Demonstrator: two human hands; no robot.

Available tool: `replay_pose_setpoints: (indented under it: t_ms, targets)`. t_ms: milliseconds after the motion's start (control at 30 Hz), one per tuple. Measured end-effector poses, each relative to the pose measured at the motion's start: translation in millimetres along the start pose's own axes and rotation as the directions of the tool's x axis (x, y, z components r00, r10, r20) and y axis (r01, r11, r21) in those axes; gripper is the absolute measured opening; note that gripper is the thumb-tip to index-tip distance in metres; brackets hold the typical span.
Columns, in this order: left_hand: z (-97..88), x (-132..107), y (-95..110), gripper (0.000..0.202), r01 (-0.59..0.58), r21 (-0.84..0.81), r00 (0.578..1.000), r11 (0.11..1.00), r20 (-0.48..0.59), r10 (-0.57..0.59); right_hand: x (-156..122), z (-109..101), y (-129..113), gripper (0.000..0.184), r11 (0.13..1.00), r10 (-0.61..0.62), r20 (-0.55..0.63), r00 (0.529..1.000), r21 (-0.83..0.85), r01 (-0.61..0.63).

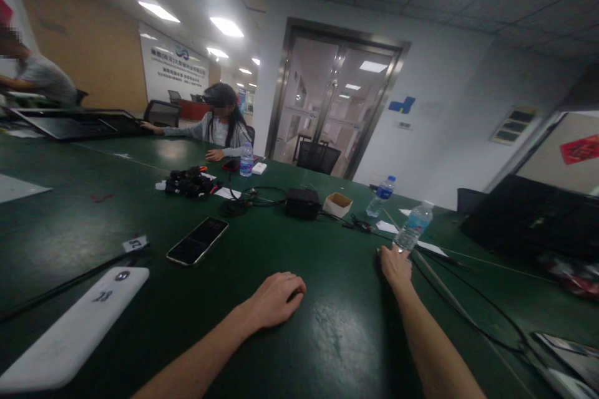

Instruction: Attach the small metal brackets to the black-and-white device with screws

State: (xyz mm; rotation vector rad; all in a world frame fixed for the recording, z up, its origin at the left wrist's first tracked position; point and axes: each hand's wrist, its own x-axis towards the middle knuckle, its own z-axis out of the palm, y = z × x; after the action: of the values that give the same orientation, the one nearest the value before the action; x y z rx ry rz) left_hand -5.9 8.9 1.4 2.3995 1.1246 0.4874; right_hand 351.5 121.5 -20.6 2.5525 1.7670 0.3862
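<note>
My left hand (pixel 277 300) rests on the dark green table (pixel 346 336), loosely curled with the thumb apart from the fingers, and nothing shows in it. Farther out to the right, my right hand (pixel 397 267) is closed around the lower part of a clear water bottle (pixel 414 224) with a white cap and a blue label. The hand hides the bottle's base. Just beyond it stands a second water bottle (pixel 380 197) with a blue cap. A black smartphone (pixel 198 241) lies to the left of my left hand.
A long white device marked 28 (pixel 77 330) lies at the near left. Mid-table are a black box (pixel 302 204), a small cardboard box (pixel 337 204), cables and a dark bundle (pixel 189 182). Another person (pixel 223 118) sits across, near a third bottle (pixel 246 160). Cables (pixel 449 293) run along the right.
</note>
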Motion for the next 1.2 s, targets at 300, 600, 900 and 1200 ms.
replay_pose_setpoints:
  t_ms: [300,600,900,1200]
  targets:
    - [0.1,0,1,0.018,-0.008,0.02,1.0,1.0,0.0,0.008,0,2,0,0.041,1.0,0.021,-0.016,1.0,-0.009,-0.021]
    - [-1.5,-1,2,0.019,-0.019,0.015,1.0,1.0,0.009,0.019,1,4,0,0.037,0.999,-0.029,-0.019,0.999,-0.014,0.029]
    - [0.1,1,-1,0.021,-0.025,0.008,1.0,1.0,0.018,0.025,6,8,0,0.038,1.0,-0.029,-0.027,0.999,-0.012,0.028]
    - [-5.5,0,5,0.021,0.002,0.029,1.0,1.0,0.025,-0.002,6,9,-2,0.038,1.0,-0.016,-0.057,0.998,-0.003,0.016]
